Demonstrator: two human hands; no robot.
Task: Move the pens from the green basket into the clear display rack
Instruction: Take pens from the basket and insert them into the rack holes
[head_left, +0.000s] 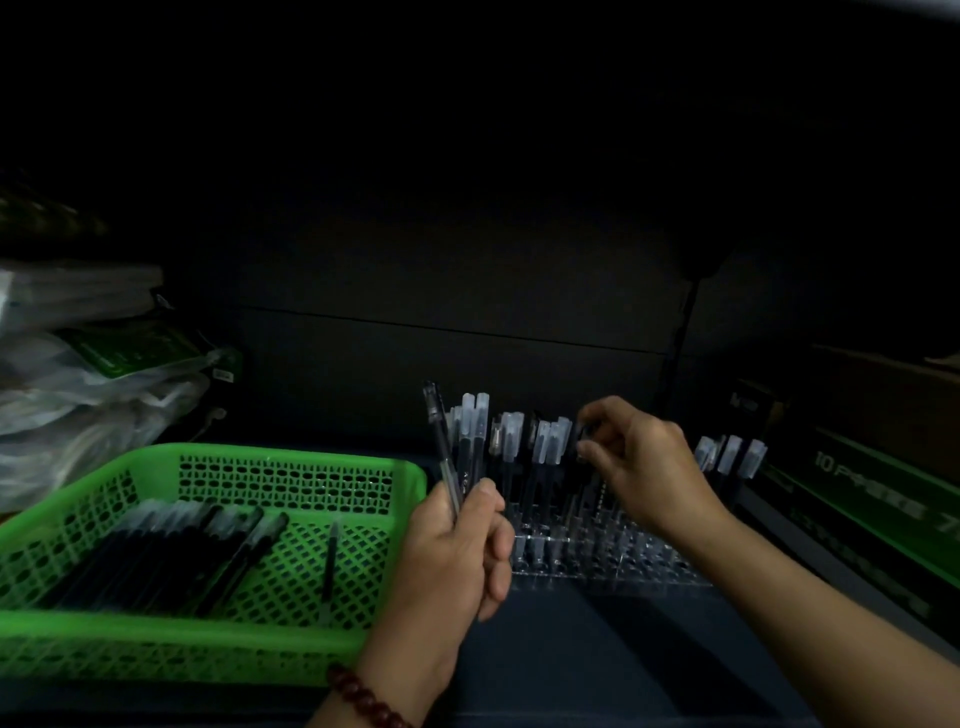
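A green basket (291, 467) sits at lower left with several black pens (171, 551) lying in it. To its right stands the clear display rack (613, 564), with several capped pens (506, 441) upright in its holes. My left hand (452, 551) grips a small bunch of pens (441, 447) upright, just left of the rack. Above the rack's middle, my right hand (639, 462) pinches the top of a dark pen (584, 441) standing among the others. The scene is dim.
Crumpled plastic bags (88, 400) and green packets lie behind the basket at left. Dark boxes with green labels (872, 499) stand along the right. A dark wall closes the back.
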